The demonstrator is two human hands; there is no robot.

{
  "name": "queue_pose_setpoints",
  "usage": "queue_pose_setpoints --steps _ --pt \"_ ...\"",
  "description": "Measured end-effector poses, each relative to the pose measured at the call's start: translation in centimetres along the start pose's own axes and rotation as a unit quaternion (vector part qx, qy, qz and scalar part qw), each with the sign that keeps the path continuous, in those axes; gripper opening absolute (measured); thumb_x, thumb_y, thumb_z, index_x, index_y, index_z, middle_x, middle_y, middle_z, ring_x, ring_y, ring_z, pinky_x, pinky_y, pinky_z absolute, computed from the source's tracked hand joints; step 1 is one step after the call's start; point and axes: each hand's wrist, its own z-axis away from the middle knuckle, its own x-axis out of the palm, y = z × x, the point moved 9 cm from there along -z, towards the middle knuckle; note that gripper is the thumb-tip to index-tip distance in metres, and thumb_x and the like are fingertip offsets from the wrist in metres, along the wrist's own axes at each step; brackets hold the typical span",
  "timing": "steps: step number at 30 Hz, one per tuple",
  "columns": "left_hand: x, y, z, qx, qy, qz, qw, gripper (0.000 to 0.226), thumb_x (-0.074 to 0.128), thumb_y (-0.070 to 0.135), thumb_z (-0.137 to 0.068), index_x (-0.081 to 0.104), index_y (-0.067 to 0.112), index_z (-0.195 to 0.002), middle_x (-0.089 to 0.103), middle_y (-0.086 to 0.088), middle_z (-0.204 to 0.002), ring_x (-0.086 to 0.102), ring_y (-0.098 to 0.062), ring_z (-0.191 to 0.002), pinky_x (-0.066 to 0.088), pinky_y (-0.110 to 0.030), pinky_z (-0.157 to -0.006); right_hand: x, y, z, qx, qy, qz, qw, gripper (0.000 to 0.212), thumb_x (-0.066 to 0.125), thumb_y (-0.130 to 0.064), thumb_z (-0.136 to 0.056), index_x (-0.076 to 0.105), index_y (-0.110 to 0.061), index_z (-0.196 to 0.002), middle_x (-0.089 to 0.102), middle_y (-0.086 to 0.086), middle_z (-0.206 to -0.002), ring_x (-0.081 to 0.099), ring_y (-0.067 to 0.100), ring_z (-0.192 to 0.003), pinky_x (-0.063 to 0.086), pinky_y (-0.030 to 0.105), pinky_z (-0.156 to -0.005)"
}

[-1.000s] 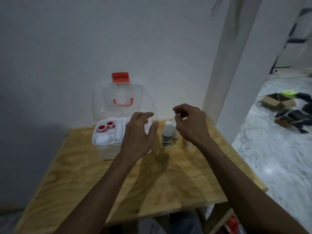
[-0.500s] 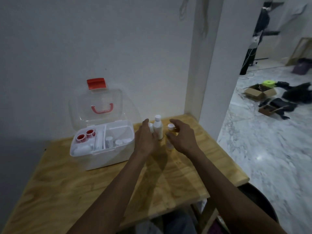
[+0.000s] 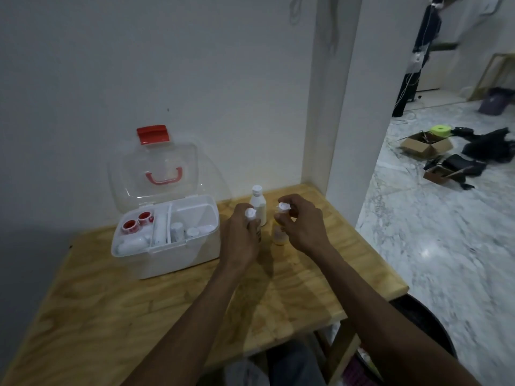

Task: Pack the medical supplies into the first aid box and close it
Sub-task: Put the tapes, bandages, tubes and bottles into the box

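Three small bottles sit outside the first aid box (image 3: 178, 254), grouped on the wooden table (image 3: 139, 316) just right of it. Left hand (image 3: 241, 240) is wrapped around a white-capped bottle (image 3: 250, 213), fingers curled on the body, cap poking out on top. Right hand (image 3: 302, 227) pinches the cap of an amber bottle (image 3: 278, 236), fingertips narrow at the top, base looks down on or close to the table. Tall white bottle (image 3: 257, 204) stands upright just behind both, untouched.

Box lid (image 3: 153, 171) is up against the wall; red tape rolls (image 3: 136, 222) and small white containers already fill the tray compartments.

Handling guess: bottles are light, rigid plastic, smooth and a bit slippery. Cap pinch is the weak grip: a loose cap could twist or slip. Body wrap is safer. The tall one likely tips easily, so take it mid-body. Free tray space looks tight; bottles may need to go in lying down or in the large right compartment.
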Motion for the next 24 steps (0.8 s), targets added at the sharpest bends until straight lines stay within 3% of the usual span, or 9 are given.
queue_pose_setpoints --steps 5,7,10,12,14,16,19,24 --pt "-2.7 1.8 0.7 0.014 0.02 0.011 1.0 0.013 0.054 0.024 -0.097 0.061 0.016 -0.104 0.069 -0.001 -0.096 0.063 -0.016 -0.085 0.051 -0.03 -0.066 -2.4 -2.3 0.4 -0.033 0.029 -0.009 0.999 0.019 0.071 -0.019 -0.083 0.066 -0.02 -0.102 0.069 -0.004 -0.092 0.067 0.016 -0.087 0.057 0.041 -0.078" --pt "-4.5 2.5 0.6 0.017 0.032 0.02 0.999 0.013 0.056 0.026 -0.096 0.061 0.017 -0.105 0.068 0.0 -0.097 0.063 -0.016 -0.087 0.051 -0.028 -0.067 -3.5 -3.9 0.2 -0.048 0.041 -0.021 0.998 0.021 0.073 -0.018 -0.083 0.067 -0.02 -0.103 0.068 -0.008 -0.091 0.066 0.01 -0.085 0.057 0.033 -0.078" --pt "-8.0 3.2 0.0 0.034 0.059 0.022 0.997 0.012 0.061 0.022 -0.093 0.062 0.019 -0.104 0.068 0.002 -0.097 0.065 -0.015 -0.09 0.055 -0.031 -0.074 -4.0 -6.8 -0.3 -0.07 0.041 -0.056 0.995 0.024 0.073 -0.017 -0.083 0.067 -0.019 -0.106 0.065 -0.016 -0.09 0.062 -0.01 -0.08 0.051 0.009 -0.073" --pt "-10.5 3.3 -0.5 0.039 0.072 0.016 0.997 0.013 0.061 0.023 -0.093 0.063 0.019 -0.106 0.068 0.004 -0.098 0.065 -0.013 -0.091 0.055 -0.024 -0.073 -3.4 -8.9 -0.7 -0.089 0.041 -0.072 0.993 0.022 0.072 -0.017 -0.083 0.067 -0.019 -0.105 0.063 -0.021 -0.088 0.06 -0.017 -0.08 0.048 0.005 -0.072" --pt "-13.1 2.8 -1.3 0.032 0.085 0.005 0.996 0.016 0.061 0.022 -0.094 0.064 0.018 -0.109 0.068 0.004 -0.1 0.064 -0.01 -0.092 0.049 -0.01 -0.071 -2.3 -11.0 -1.0 -0.106 0.038 -0.094 0.989 0.021 0.072 -0.016 -0.083 0.068 -0.018 -0.104 0.066 -0.018 -0.088 0.062 -0.012 -0.081 0.051 0.01 -0.076" --pt "-15.4 2.0 -2.3 0.02 0.102 -0.008 0.995 0.017 0.063 0.019 -0.092 0.065 0.016 -0.109 0.069 0.002 -0.102 0.065 -0.011 -0.093 0.047 -0.008 -0.072 -0.7 -12.8 -1.4 -0.12 0.029 -0.112 0.986 0.022 0.072 -0.015 -0.082 0.068 -0.017 -0.104 0.07 -0.012 -0.092 0.066 -0.002 -0.084 0.054 0.019 -0.08" --pt "-17.7 0.5 -4.1 0.015 0.118 -0.033 0.992 0.016 0.065 0.019 -0.09 0.065 0.015 -0.105 0.07 -0.001 -0.1 0.066 -0.015 -0.09 0.054 -0.026 -0.079 2.2 -14.8 -2.1 -0.127 -0.002 -0.121 0.984 0.024 0.073 -0.016 -0.082 0.068 -0.017 -0.105 0.071 -0.008 -0.097 0.068 0.005 -0.088 0.056 0.025 -0.082" --pt "-17.8 -1.9 -6.7 0.018 0.1 -0.077 0.992 0.014 0.065 0.018 -0.089 0.065 0.013 -0.102 0.071 -0.005 -0.098 0.068 -0.023 -0.091 0.056 -0.038 -0.082 6.3 -15.8 -3.4 -0.139 -0.036 -0.101 0.984 0.022 0.073 -0.018 -0.082 0.068 -0.018 -0.103 0.072 -0.007 -0.095 0.068 0.01 -0.087 0.057 0.035 -0.083"
